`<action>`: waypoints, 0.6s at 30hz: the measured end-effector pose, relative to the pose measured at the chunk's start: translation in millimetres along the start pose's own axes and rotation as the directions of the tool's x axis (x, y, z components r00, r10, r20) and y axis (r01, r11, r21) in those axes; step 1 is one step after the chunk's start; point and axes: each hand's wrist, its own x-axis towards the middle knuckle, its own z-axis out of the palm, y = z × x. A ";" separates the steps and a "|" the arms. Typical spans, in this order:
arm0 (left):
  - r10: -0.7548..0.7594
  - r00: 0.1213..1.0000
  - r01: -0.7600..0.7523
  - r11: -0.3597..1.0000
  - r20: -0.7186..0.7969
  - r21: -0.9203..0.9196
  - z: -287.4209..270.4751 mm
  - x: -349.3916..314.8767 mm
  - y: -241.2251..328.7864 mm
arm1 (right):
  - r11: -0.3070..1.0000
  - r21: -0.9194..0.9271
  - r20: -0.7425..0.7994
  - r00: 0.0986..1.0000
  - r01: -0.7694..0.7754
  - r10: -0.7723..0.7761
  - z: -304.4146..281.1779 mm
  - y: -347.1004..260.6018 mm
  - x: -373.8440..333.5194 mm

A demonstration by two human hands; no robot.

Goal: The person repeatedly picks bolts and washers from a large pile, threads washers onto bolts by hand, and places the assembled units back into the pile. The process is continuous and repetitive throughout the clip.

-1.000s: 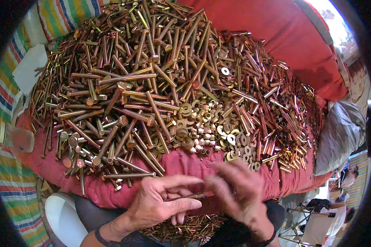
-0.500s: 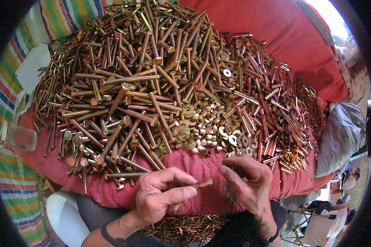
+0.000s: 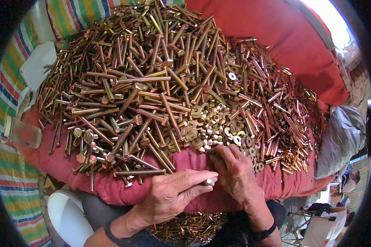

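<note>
Red cloth (image 3: 123, 195) spreads beneath the metal, with a clear jar (image 3: 27, 135) on its side at the far left. Next comes a tall heap of long bolts (image 3: 123, 107), coppery and gold, hex heads pointing every way. In front of it the left hand (image 3: 171, 195) pinches a bolt (image 3: 210, 181) between thumb and forefinger. That bolt sits at the fingertips, just beside the right hand; only a bright, silvery, rounded end shows, the rest hidden by the fingers. The right hand (image 3: 237, 177) curls downward, fingertips at the near edge of the pale gold nuts (image 3: 212, 123); I cannot tell whether it grips anything. Rightward lie flat, dull washers (image 3: 249, 142), then slim reddish tubes (image 3: 284, 109), and a grey bag (image 3: 340, 136).
</note>
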 end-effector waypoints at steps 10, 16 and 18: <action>0.283 0.956 -0.292 0.912 0.073 0.287 17.3 -4.5 -10.6 | 0.974 -0.179 -0.010 0.990 0.138 -0.143 -12.1 1.4 6.3; 0.056 0.998 -0.052 0.982 -0.020 0.180 12.6 -5.1 -13.6 | 0.557 0.746 0.031 0.854 -0.365 0.519 -36.4 -10.2 -8.2; -0.057 0.998 0.058 0.994 -0.011 0.098 11.6 -5.0 -8.6 | 0.460 0.813 0.093 0.859 -0.358 0.503 -40.3 -12.1 -11.6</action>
